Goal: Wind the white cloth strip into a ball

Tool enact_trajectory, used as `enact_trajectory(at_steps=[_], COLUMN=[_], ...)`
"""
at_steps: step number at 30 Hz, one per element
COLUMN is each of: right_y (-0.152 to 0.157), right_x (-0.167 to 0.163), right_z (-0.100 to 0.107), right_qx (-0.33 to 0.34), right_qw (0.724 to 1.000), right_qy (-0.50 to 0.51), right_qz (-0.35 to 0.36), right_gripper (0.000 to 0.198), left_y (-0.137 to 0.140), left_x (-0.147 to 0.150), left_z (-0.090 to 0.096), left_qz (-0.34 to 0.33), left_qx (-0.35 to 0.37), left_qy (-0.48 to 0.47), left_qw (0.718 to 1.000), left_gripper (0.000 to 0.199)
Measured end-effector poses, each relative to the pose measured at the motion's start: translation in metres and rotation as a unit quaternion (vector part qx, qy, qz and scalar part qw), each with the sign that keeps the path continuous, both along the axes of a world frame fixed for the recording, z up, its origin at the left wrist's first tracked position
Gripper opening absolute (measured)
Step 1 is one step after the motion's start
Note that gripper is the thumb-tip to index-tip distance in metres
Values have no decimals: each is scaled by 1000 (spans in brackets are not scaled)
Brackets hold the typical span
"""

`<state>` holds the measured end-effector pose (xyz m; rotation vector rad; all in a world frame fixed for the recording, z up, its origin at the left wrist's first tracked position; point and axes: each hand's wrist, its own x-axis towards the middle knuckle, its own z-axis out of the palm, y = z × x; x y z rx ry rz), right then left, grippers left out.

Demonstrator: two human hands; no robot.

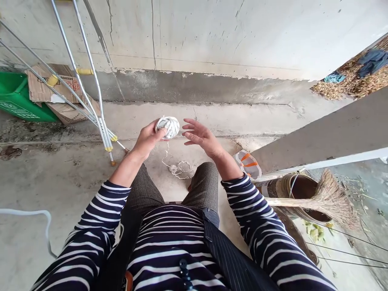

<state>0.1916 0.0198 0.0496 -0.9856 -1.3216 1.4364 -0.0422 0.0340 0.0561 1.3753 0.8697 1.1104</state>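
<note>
A ball of white yarn (pixel 170 127) with darker streaks is gripped in my left hand (pixel 148 138), the thumb pressed on its near side. To the right of the ball, my right hand (pixel 201 137) is held in the air with fingers apart, not touching it. From the ball a strand hangs down toward a loose tangle of cord (pixel 179 169) on the floor between my legs. The far side of the ball and most of the left fingers are hidden.
Metal crutches (pixel 100 121) lean at the left before cardboard boxes (pixel 54 89) and a green bin (pixel 18 95). On the right are a straw broom (pixel 333 200), a bucket (pixel 285 186) and a clear plastic item with orange strips (pixel 249 163). A white hose (pixel 27 211) lies left.
</note>
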Motion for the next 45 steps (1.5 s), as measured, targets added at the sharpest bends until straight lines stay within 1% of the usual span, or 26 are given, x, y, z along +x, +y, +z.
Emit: enact_trajectory(at_steps=[3,5,7,8,10,11,13,14,17,19,21,23,25,27,29,31,34,37,39,42,44,45], right_y=[3,2,-1,-2,-6,-8,-13,-15,-19,-21,-22,-22,-21,-19,-16,-13,-11,-11,-11,-10,-9,-9], right_x=[-2,-4,-5,-5,-7,-9,-12,-13,-15,-15,-14,-13,-11,-8,-3,2,5,5,7,11,13,12], right_z=[7,6,3,1,-5,-8,-13,-15,-14,-8,-1,6,11,12,12,9,6,7,12,24,30,31], right_qx=[21,49,69,76,88,91,94,93,89,88,86,85,83,74,57,31,-14,-38,-35,-8,11,16], right_qw=[999,997,993,991,989,988,990,991,993,994,995,996,996,995,993,990,987,983,982,985,986,987], right_qy=[-21,-43,-65,-75,-86,-84,-78,-75,-72,-61,-41,-19,2,13,11,12,32,64,80,77,69,63], right_qz=[38,53,67,75,86,87,76,66,18,-12,-23,-29,-45,-71,-105,-137,-160,-169,-168,-154,-151,-149], right_gripper=[77,82,83,81,75,72,69,68,59,51,49,49,50,50,51,54,58,60,59,58,59,59], left_y=[-3,-4,-6,-8,-11,-13,-15,-16,-12,-6,0,3,0,-6,-15,-21,-23,-20,-18,-12,-7,-5], left_x=[2,2,1,1,2,3,4,4,3,4,9,19,32,44,51,52,45,35,25,6,-6,-10], left_z=[0,4,9,12,17,19,23,23,21,15,4,-12,-30,-46,-56,-59,-59,-62,-70,-92,-107,-112], left_qz=[-40,-78,-112,-118,-103,-89,-75,-80,-104,-91,-57,-45,-76,-123,-147,-148,-142,-171,-186,-185,-177,-159], left_qx=[6,24,46,55,67,73,85,90,88,71,47,11,-35,-74,-96,-99,-88,-87,-88,-77,-75,-76], left_qy=[43,109,199,243,313,332,343,338,277,201,105,21,-28,-43,-41,-26,21,63,87,138,208,249], left_qw=[998,991,973,961,942,936,932,933,951,973,992,999,996,989,984,984,986,979,975,970,959,952], left_gripper=[67,60,53,51,50,49,47,47,56,63,62,59,55,47,39,34,35,37,41,46,44,41])
